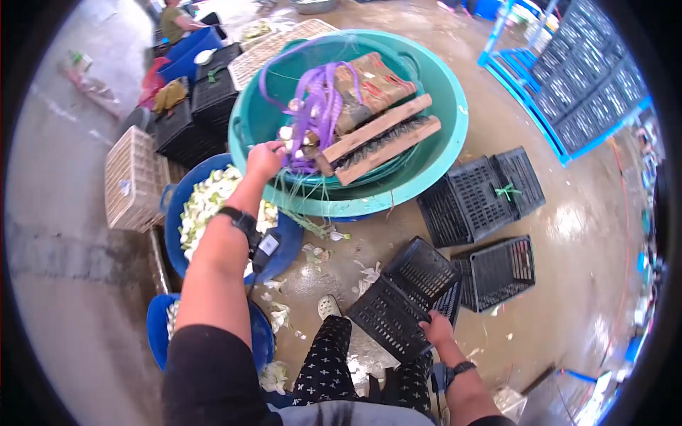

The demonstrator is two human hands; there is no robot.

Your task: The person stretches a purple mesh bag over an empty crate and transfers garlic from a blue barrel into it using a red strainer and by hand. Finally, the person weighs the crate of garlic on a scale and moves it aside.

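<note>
My left hand [264, 160] is at the near left rim of a big green tub [451, 135], its fingers closed on something I cannot make out beside green strings. In the tub lie purple straps [312, 117], a brown printed sack [373, 89] and two wooden boards [387, 149] with dark bristles between them. Lower right, my right hand [437, 329] is closed on the edge of a black slatted crate [391, 319], which is tilted close to my legs.
Blue tubs [284, 248] with white-green vegetable pieces stand on the left. More black crates [472, 199] are at the right, near a blue rack [529, 106]. A white crate [131, 177] leans far left. A person [177, 21] is at the upper left. Scraps litter the wet floor.
</note>
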